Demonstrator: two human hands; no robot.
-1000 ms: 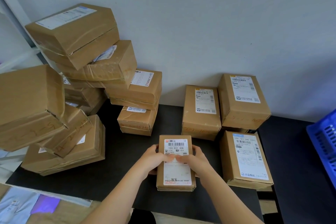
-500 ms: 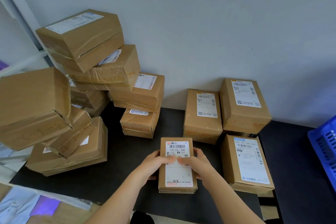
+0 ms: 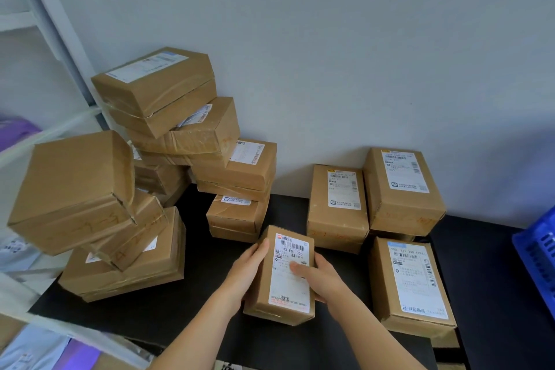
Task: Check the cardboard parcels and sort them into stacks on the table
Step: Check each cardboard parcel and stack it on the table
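A small cardboard parcel [image 3: 286, 294] with a white barcode label on top is held between both hands above the black table [image 3: 198, 252]. My left hand [image 3: 247, 267] grips its left side. My right hand [image 3: 319, 275] grips its right side, thumb lying across the label. On the right, three labelled parcels lie flat: one [image 3: 336, 207] at the back, a taller one [image 3: 402, 189] beside it, and one [image 3: 411, 282] in front. Left of centre, a short stack [image 3: 240, 186] of parcels stands against the wall.
A tall leaning pile of parcels [image 3: 162, 99] rises at the back left, with a big tilted box [image 3: 75, 189] and flatter ones [image 3: 126, 261] in front of it. A blue plastic crate [image 3: 537, 252] sits at the right edge. White shelving [image 3: 36, 39] stands at far left.
The view has tilted up and right. My left hand has slid from the label to the parcel's left side; the parcel sits slightly angled now. Both hands still hold it.
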